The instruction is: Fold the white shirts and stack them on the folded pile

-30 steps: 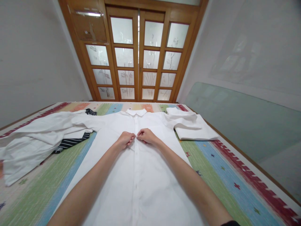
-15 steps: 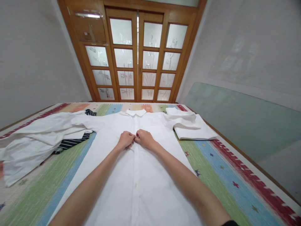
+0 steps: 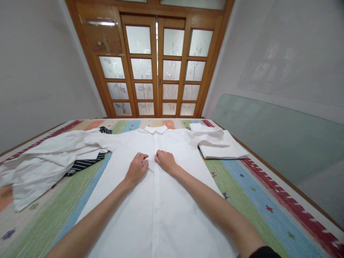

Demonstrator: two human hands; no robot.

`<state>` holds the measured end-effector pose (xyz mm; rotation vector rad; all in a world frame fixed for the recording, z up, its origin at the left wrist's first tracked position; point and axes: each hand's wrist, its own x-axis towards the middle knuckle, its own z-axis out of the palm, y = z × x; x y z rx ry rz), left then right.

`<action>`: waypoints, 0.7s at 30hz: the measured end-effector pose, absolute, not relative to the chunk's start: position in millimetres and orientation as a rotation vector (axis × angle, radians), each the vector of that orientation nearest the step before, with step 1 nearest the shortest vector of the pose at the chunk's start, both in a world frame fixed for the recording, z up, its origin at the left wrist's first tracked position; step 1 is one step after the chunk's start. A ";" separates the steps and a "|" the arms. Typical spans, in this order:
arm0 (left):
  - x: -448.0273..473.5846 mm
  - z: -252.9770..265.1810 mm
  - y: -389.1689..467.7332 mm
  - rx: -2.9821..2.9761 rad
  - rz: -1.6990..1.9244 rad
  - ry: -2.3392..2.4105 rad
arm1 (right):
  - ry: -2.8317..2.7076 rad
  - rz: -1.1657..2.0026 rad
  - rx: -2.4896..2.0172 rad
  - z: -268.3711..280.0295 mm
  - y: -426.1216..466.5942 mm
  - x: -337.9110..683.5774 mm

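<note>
A white collared shirt (image 3: 172, 204) lies spread out front side up, its button placket running down the middle. My right hand (image 3: 166, 160) is closed at the placket, fingers pinching the cloth at chest height. Just left of the placket, my left hand (image 3: 137, 167) is above the shirt with curled fingers. A small pale thing shows between them, and a thin line runs from there toward the placket; what it is I cannot make out.
Rumpled white cloth (image 3: 45, 157) with a black striped piece (image 3: 87, 163) lies at left. Folded white cloth (image 3: 223, 148) is by the right sleeve. Under everything is a patterned, striped cover (image 3: 242, 200). A glass panel (image 3: 268, 136) leans at the right wall; wooden doors (image 3: 158, 71) stand behind.
My left hand has drawn away from the placket to the left, and its fingers have loosened. My right hand stays in nearly the same place. The view has shifted slightly.
</note>
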<state>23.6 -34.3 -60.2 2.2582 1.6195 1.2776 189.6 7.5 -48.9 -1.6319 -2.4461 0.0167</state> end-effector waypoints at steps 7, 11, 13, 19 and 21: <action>-22.1 -75.7 -96.5 2.731 0.684 1.546 | -2.616 -0.067 -1.132 -57.1 -22.2 217.2; -27.5 -72.0 -139.8 2.848 0.399 1.392 | -2.740 0.023 -0.889 -66.1 -51.7 240.6; -22.6 -63.2 -161.4 2.861 0.292 1.270 | -2.773 0.068 -0.813 -67.6 -69.7 250.1; -6.6 -28.6 -206.2 2.791 0.123 0.931 | -2.853 0.272 -0.688 -52.0 -125.6 264.1; -2.9 -25.7 -212.9 2.802 0.165 0.864 | -2.856 0.334 -0.647 -43.9 -140.1 263.7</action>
